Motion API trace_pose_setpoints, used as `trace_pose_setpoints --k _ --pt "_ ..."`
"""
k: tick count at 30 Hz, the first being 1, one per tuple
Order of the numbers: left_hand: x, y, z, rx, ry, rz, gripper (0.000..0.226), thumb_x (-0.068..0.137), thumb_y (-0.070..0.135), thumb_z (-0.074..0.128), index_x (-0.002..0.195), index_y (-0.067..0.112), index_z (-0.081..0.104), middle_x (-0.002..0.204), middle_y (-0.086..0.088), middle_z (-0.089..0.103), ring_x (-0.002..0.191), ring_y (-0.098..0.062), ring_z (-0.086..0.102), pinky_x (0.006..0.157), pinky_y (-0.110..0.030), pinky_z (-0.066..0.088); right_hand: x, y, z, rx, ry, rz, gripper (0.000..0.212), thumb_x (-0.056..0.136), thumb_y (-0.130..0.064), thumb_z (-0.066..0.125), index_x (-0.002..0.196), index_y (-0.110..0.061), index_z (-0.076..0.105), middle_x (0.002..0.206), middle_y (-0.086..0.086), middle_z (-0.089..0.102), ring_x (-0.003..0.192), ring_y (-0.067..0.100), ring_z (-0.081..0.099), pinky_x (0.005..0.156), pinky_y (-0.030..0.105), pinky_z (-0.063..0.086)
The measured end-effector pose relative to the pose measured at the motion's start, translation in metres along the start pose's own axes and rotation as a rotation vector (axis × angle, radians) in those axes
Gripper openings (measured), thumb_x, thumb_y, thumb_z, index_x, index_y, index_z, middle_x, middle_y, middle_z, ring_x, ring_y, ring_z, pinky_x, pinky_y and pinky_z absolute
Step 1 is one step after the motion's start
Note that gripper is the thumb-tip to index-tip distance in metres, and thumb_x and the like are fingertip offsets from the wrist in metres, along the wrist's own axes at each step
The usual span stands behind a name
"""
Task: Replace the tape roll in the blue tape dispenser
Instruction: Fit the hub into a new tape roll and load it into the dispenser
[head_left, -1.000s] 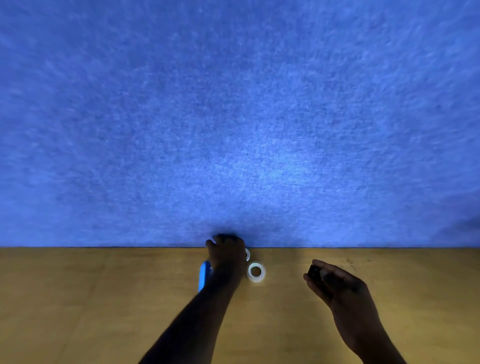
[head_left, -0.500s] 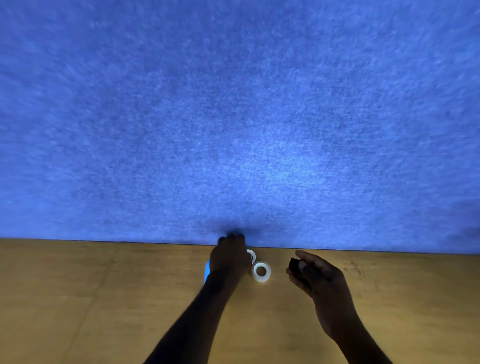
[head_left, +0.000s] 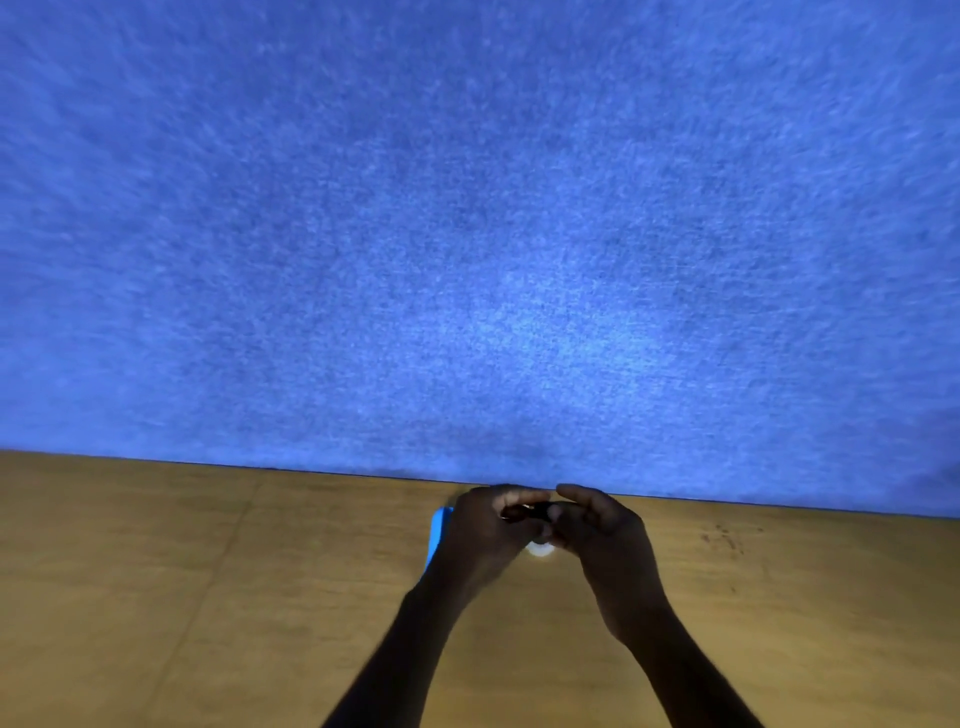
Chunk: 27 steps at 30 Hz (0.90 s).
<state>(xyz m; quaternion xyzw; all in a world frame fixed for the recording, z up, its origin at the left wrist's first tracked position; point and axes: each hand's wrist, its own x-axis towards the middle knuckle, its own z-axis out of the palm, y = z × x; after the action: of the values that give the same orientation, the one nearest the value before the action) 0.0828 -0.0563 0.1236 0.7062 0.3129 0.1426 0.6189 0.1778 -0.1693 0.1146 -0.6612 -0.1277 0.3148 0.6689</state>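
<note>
The blue tape dispenser (head_left: 435, 540) lies on the wooden table, mostly hidden behind my left hand (head_left: 480, 538). My left hand is closed around a white tape roll, of which only a sliver shows between the fingers. My right hand (head_left: 597, 530) meets it fingertip to fingertip and pinches a small black core (head_left: 540, 511) against that roll. A second white tape roll (head_left: 540, 550) lies on the table just below the joined fingers, partly covered by them.
A blue felt wall (head_left: 467, 234) rises right behind the hands at the table's far edge. The wooden table (head_left: 208, 582) stretches to both sides, with dark specks (head_left: 722, 540) to the right.
My right hand has moved left with the black core and now meets my left hand. My left hand has lifted slightly from the table near the wall.
</note>
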Motion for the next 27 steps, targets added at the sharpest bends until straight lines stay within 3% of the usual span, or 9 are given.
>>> trace_pose_setpoints --k 3,6,8,10,14,17,22,24,27 --pt "0.0 -0.007 -0.006 -0.002 0.077 0.035 0.037 0.081 0.008 0.081 0.082 0.045 0.079 0.088 0.012 0.082 0.088 -0.002 0.077 0.082 -0.021 0.059 0.007 0.009 0.002 -0.06 0.006 0.013 0.023 0.087 -0.01 0.066 0.11 -0.013 0.066 0.089 0.011 0.076 0.086 0.032 0.073 0.083 0.045 0.055" --pt "0.0 -0.014 -0.013 -0.098 0.14 0.006 0.023 0.08 0.007 0.083 0.096 0.022 0.082 0.091 0.004 0.083 0.089 -0.009 0.078 0.081 -0.02 0.056 0.022 0.032 -0.002 -0.553 0.109 -0.013 0.038 0.082 -0.019 0.071 0.118 -0.011 0.065 0.108 0.0 0.073 0.101 0.021 0.068 0.091 0.035 0.051" --pt "0.001 -0.018 -0.017 -0.127 0.153 -0.004 0.024 0.08 0.006 0.084 0.095 0.025 0.081 0.088 0.006 0.083 0.079 -0.006 0.076 0.076 -0.018 0.054 0.029 0.046 -0.001 -0.815 0.103 -0.06 0.048 0.08 -0.027 0.073 0.123 -0.011 0.06 0.121 0.006 0.066 0.107 0.024 0.064 0.092 0.033 0.05" --pt "0.002 -0.022 -0.022 -0.138 0.159 -0.004 0.028 0.08 0.006 0.084 0.092 0.031 0.078 0.083 0.006 0.082 0.066 -0.002 0.071 0.07 -0.017 0.053 0.034 0.057 0.006 -0.971 0.038 -0.082 0.046 0.079 -0.03 0.07 0.119 -0.012 0.059 0.119 0.011 0.063 0.101 0.027 0.063 0.084 0.034 0.051" --pt "0.003 -0.028 -0.031 -0.145 0.188 -0.01 0.029 0.083 0.007 0.082 0.095 0.033 0.077 0.085 -0.005 0.082 0.068 -0.011 0.071 0.067 -0.02 0.055 0.044 0.068 0.016 -1.144 -0.002 -0.131 0.05 0.077 -0.031 0.068 0.12 -0.011 0.055 0.118 0.011 0.057 0.102 0.029 0.06 0.08 0.038 0.054" --pt "0.003 -0.03 -0.036 -0.162 0.19 -0.031 0.03 0.084 0.005 0.08 0.094 0.032 0.076 0.076 0.007 0.081 0.067 -0.006 0.072 0.067 -0.015 0.055 0.046 0.068 0.019 -1.231 -0.018 -0.165 0.044 0.082 -0.03 0.064 0.121 -0.011 0.056 0.119 0.011 0.058 0.105 0.029 0.058 0.084 0.038 0.053" --pt "0.004 -0.025 -0.04 -0.236 0.178 -0.075 0.028 0.087 -0.001 0.075 0.093 0.026 0.077 0.073 0.01 0.08 0.068 -0.011 0.07 0.073 -0.021 0.057 0.036 0.043 0.016 -0.86 0.075 -0.188 0.034 0.076 -0.017 0.071 0.11 -0.018 0.063 0.101 0.0 0.07 0.088 0.019 0.068 0.069 0.025 0.047" --pt "0.005 -0.018 -0.04 -0.285 0.175 -0.092 0.028 0.09 -0.003 0.071 0.092 0.024 0.078 0.072 0.008 0.08 0.067 -0.011 0.071 0.076 -0.027 0.058 0.025 0.019 0.018 -0.575 0.079 -0.13 0.045 0.078 -0.015 0.075 0.119 -0.023 0.061 0.106 -0.009 0.068 0.088 0.005 0.068 0.071 0.018 0.048" --pt "0.004 -0.002 -0.037 -0.36 0.155 -0.102 0.02 0.093 -0.007 0.066 0.105 0.004 0.076 0.071 0.007 0.08 0.064 -0.006 0.073 0.072 -0.023 0.061 0.007 -0.013 0.023 -0.214 0.014 -0.079 0.048 0.08 -0.007 0.073 0.12 -0.029 0.058 0.109 -0.011 0.068 0.095 0.002 0.067 0.078 0.022 0.05"
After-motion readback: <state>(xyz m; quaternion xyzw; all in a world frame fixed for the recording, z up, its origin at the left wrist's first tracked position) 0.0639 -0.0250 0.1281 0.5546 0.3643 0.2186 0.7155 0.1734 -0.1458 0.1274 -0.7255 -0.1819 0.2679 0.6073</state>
